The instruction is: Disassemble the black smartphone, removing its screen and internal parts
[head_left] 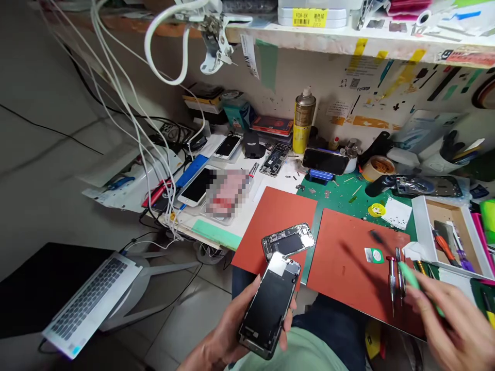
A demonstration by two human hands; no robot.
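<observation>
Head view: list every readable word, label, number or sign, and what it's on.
"FOR-8X": yellow label on white box; its other characters are too blurred to quote surely.
Too small or blurred: spray can, barcode label, wall sheet, green-and-white sticker, laptop keys, held phone part.

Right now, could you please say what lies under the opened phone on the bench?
A red mat shows around the opened phone, green mat at its right end; anything directly beneath is covered. The device in the left hand overlaps its near edge.

"FOR-8X" — yellow label (310, 17), white box (337, 19) — shelf (309, 37)
</observation>
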